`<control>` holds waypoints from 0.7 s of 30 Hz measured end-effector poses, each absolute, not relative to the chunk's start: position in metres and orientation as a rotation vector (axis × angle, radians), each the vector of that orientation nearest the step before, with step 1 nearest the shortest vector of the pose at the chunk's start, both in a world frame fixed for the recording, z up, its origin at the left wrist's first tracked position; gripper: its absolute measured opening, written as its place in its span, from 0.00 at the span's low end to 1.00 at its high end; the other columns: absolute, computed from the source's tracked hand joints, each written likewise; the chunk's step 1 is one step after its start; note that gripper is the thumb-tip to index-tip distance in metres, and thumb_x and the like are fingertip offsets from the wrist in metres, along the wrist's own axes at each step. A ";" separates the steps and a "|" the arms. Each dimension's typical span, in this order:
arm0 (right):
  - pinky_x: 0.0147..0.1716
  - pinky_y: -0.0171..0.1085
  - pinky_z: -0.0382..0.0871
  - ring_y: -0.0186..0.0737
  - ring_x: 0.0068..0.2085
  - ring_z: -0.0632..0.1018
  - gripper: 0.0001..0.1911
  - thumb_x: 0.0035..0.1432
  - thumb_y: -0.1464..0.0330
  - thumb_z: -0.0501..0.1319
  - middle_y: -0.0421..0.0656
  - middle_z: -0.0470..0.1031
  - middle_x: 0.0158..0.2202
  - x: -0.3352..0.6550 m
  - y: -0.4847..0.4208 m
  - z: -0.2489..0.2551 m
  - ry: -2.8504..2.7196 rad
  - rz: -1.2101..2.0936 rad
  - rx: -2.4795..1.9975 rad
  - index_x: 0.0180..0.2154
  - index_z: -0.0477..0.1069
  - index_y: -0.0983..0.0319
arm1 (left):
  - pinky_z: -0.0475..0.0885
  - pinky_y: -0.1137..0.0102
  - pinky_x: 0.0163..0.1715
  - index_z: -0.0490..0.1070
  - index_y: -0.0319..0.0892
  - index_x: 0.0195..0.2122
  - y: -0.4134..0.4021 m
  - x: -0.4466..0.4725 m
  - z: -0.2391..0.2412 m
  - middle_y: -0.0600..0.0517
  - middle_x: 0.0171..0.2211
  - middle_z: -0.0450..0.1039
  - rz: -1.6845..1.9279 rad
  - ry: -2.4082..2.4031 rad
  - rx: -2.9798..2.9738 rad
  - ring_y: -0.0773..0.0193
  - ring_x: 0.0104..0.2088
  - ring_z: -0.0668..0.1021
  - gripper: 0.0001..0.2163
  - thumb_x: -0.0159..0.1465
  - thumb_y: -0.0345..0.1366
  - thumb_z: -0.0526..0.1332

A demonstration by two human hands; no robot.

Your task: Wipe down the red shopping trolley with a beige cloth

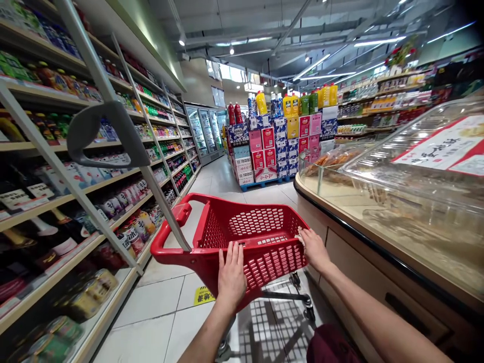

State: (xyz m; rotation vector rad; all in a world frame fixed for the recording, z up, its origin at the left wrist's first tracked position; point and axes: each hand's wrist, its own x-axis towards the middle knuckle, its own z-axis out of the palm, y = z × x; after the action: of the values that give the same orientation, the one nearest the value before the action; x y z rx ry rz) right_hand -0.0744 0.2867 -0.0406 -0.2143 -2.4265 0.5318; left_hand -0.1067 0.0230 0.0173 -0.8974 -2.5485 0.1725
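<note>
A red plastic shopping cart [259, 264] stands before me, its basket pierced with rows of openings. My left hand [231, 275] lies flat against the near side wall, fingers stretched up to the rim. At the basket's right corner, my right hand [314, 249] has its fingers bent over the rim. A scrap of white cloth [301, 236] shows under those fingers; most of it is hidden. On the cart's left end, a grey metal pole [166, 206] rises with a dark grey loop handle [108, 136] on it.
Drink shelves [124, 189] line the left side. A glass-topped counter [363, 232] runs close along the right. Farther ahead, stacked drink boxes [264, 151] stand on a blue pallet, with glass-door fridges [204, 128] behind. A yellow floor sticker [203, 296] lies beside the cart.
</note>
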 end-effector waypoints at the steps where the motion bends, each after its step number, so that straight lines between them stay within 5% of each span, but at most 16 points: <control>1: 0.53 0.55 0.56 0.50 0.56 0.63 0.24 0.53 0.77 0.43 0.54 0.68 0.50 -0.076 0.284 -0.041 -2.425 0.522 -0.228 0.50 0.66 0.68 | 0.43 0.53 0.59 0.51 0.35 0.59 0.024 -0.106 0.016 0.46 0.61 0.49 0.166 -2.544 -0.893 0.55 0.61 0.49 0.30 0.52 0.33 0.51; 6: 0.57 0.45 0.55 0.39 0.58 0.60 0.28 0.52 0.79 0.44 0.41 0.64 0.55 -0.086 0.244 -0.043 -2.497 0.444 0.023 0.54 0.61 0.60 | 0.44 0.54 0.59 0.52 0.35 0.59 0.025 -0.104 0.012 0.46 0.61 0.51 0.157 -2.499 -0.872 0.55 0.61 0.49 0.29 0.54 0.32 0.50; 12: 0.54 0.55 0.54 0.48 0.58 0.60 0.27 0.51 0.81 0.41 0.55 0.66 0.52 -0.078 0.276 -0.045 -2.432 0.415 -0.313 0.51 0.64 0.69 | 0.45 0.54 0.58 0.51 0.34 0.59 0.024 -0.104 0.003 0.44 0.61 0.47 0.176 -2.448 -0.854 0.54 0.62 0.48 0.31 0.51 0.30 0.51; 17: 0.57 0.45 0.54 0.37 0.58 0.60 0.31 0.49 0.82 0.43 0.41 0.65 0.54 -0.086 0.248 -0.049 -2.463 0.416 -0.027 0.53 0.62 0.59 | 0.45 0.54 0.58 0.52 0.33 0.59 0.026 -0.104 -0.002 0.44 0.61 0.48 0.189 -2.431 -0.826 0.54 0.62 0.47 0.30 0.53 0.30 0.51; 21: 0.56 0.52 0.54 0.43 0.59 0.59 0.27 0.53 0.79 0.42 0.47 0.65 0.54 -0.080 0.268 -0.050 -2.456 0.427 -0.121 0.53 0.62 0.62 | 0.44 0.54 0.59 0.51 0.33 0.59 0.028 -0.102 -0.002 0.43 0.62 0.46 0.206 -2.444 -0.830 0.54 0.62 0.46 0.30 0.53 0.31 0.51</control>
State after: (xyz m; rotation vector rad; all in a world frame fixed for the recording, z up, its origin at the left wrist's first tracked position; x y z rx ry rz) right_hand -0.0796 0.2680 -0.0501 -0.1207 -2.4558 0.4272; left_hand -0.1025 0.0282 -0.0019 -0.8301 -2.4439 0.2064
